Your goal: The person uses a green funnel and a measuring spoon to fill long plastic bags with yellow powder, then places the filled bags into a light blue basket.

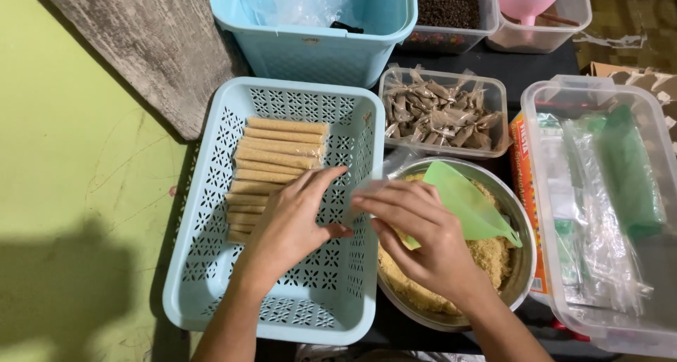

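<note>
Roughly a dozen filled sticks (271, 171) laid in perforated blue tray (211, 277). Much crumb mix left in steel bowl (522, 263). Thin clear sleeve (367, 192) pinched between left hand (289, 228) and right hand (423, 238); green funnel (469, 203) held in right.

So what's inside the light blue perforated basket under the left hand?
In the light blue basket, a row of long tan filled sticks lies stacked side by side. The left hand covers the row's lower end, so the count is hidden.
</note>
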